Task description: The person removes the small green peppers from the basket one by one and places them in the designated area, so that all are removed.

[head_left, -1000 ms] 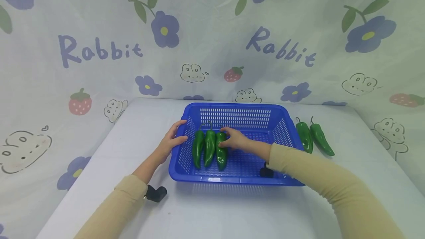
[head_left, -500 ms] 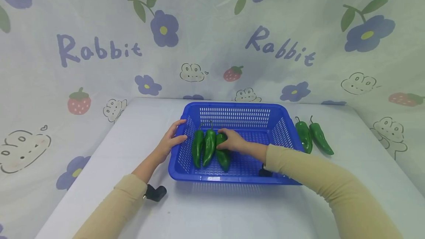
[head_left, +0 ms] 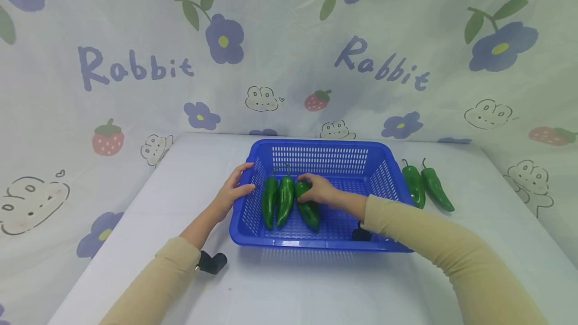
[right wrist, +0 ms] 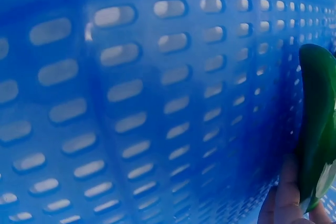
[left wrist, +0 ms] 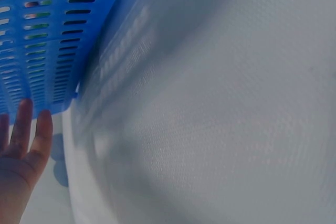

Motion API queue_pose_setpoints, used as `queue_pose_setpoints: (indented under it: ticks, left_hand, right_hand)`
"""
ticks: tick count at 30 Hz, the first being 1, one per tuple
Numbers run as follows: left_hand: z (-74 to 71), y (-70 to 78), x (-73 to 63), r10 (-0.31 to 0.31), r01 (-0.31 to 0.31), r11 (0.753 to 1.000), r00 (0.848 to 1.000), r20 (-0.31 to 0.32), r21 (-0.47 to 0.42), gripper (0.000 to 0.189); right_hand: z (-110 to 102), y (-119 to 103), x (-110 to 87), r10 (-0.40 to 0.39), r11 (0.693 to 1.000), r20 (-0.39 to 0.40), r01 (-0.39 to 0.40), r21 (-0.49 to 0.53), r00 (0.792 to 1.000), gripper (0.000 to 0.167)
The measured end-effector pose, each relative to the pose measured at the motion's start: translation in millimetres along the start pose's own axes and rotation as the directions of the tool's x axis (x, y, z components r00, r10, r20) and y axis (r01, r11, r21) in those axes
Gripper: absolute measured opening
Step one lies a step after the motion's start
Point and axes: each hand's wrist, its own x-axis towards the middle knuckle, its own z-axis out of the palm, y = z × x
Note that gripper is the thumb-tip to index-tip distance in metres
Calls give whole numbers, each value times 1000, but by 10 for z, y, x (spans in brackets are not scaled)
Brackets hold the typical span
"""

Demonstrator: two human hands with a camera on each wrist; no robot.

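Head: right hand (head_left: pixel 319 189) grips glossy green pepper (head_left: pixel 309 215); left hand (head_left: pixel 229 195) touches basket (head_left: pixel 289 242), seemingly loosely.

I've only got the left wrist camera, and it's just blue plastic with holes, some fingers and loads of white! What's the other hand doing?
Observer: The right hand is inside the blue basket, holding a green pepper by its far end.

Child: Ooh! Are there any more peppers outside, where I can't see?

Observer: Yes, two more green peppers lie on the white table, beside the basket's right end in the head view.
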Motion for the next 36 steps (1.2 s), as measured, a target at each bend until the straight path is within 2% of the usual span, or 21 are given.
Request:
queue_pose_setpoints:
  ticks: [4, 13, 25, 36]
  left_hand:
    - [5, 1, 7, 3, -3, 1000, 1000, 4, -4, 62]
    - [13, -6, -4, 9, -9, 1000, 1000, -1, 10, 62]
    - [16, 5, 5, -4, 4, 1000, 1000, -6, 0, 62]
    - [6, -15, 15, 3, -3, 1000, 1000, -4, -1, 62]
  right_hand:
    - [-37, -13, -6, 8, 1000, 5, -8, 9, 1000, 64]
    - [-161, -47, -23, -13, 994, 40, 9, 111, 999, 65]
    - [-360, -138, -106, 6, 956, 67, -26, 292, 998, 66]
    - [-599, -246, -179, -4, 950, 36, -7, 313, 999, 66]
